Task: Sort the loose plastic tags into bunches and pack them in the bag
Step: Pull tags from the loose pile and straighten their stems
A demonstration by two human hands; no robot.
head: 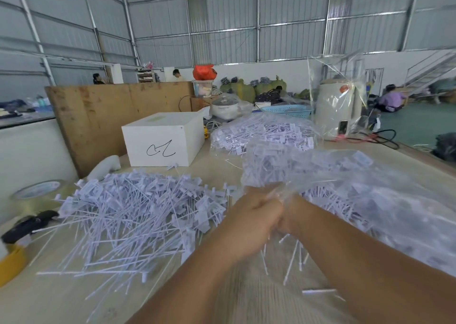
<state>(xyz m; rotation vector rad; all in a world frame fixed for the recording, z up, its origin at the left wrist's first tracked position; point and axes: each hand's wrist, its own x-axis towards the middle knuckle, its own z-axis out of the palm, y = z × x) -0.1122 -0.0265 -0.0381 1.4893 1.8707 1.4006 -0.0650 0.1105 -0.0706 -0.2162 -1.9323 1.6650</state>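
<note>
Two bare forearms reach in from the bottom edge and meet in the middle. The left hand [254, 215] is curled into a fist, knuckles up. The right hand [292, 215] is pressed right against it, fingers curled too. Both hands pinch the crinkly neck of a clear thin plastic bag [345, 175], which puffs up and away to the right. The bag is stuffed with white tags, all blurry through the shiny film.

To the left of the hands, a big loose pile of white plastic tags [138, 215] lies on the pale wooden table [61, 299]. Each tag is a long thin stick with a small flat flag at one end. Most sticks run toward the camera and to the left, with the flags at the far end, but many cross each other. A few loose tags lie under the wrists.

Farther back is a second clear bag of tags [261, 133], lying flat. Beside it stands a white cardboard box with a black scribble [162, 138]. A roll of clear tape [37, 195] sits at the left edge of the table
</note>
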